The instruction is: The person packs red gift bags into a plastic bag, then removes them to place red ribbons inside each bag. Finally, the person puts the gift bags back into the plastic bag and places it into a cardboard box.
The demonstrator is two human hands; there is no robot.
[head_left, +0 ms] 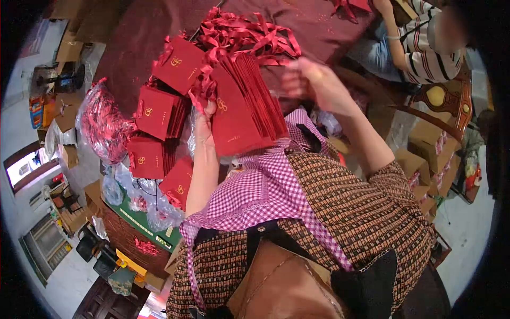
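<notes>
A thick stack of red paper bags (241, 106) with gold print stands fanned in front of my chest. My left hand (204, 125) is closed on its left edge, by a red ribbon. To the right of the stack, my right hand (319, 85) is raised and blurred, its fingers curled; what they hold, if anything, cannot be made out. More red bags lie in piles at the left, among them an upper pile (180, 64), a middle pile (156, 111) and a lower pile (146, 158). Behind the stack is a heap of loose red ribbons (244, 37).
A dark red cloth (133, 48) covers the table. A clear plastic sack of red items (103, 125) sits at the left, above a green board (127, 212). Another person in a striped shirt (417, 42) sits at the upper right. Cardboard boxes (430, 149) stand at the right.
</notes>
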